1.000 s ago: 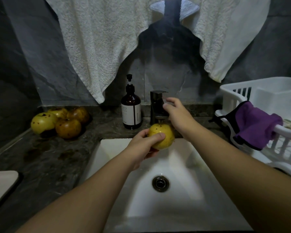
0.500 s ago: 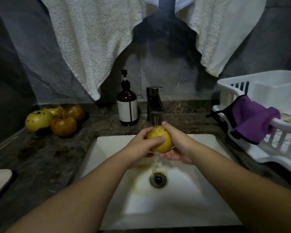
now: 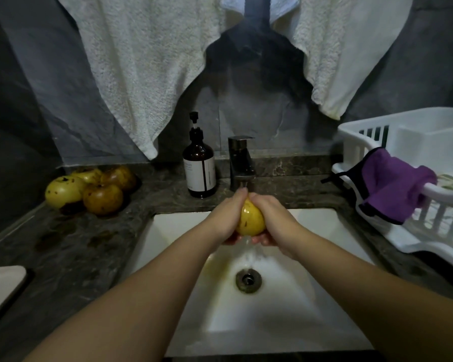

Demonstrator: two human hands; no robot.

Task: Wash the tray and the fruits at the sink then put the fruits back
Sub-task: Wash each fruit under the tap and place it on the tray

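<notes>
Fruit in hand: yellow fruit (image 3: 250,218), directly under the faucet (image 3: 240,163), above the sink (image 3: 178,228).
Left hand (image 3: 226,218): fingers curled round the fruit's 9 o'clock side, holding it.
Right hand (image 3: 272,218): wrapped round its 3 o'clock side, holding too.
Water: falls from beneath the hands toward the drain (image 3: 248,280).
Other fruits (image 3: 89,188): clustered on the counter (image 3: 71,246), at 9 o'clock of the sink.
Soap bottle (image 3: 199,165): upright, just beside the faucet.
Rack (image 3: 392,126): at 3 o'clock, purple cloth (image 3: 392,189) draped over its rim.

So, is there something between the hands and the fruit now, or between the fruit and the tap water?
Nothing visible. The left hand and right hand grip the yellow fruit directly, right under the faucet, and water runs off into the sink.
</notes>
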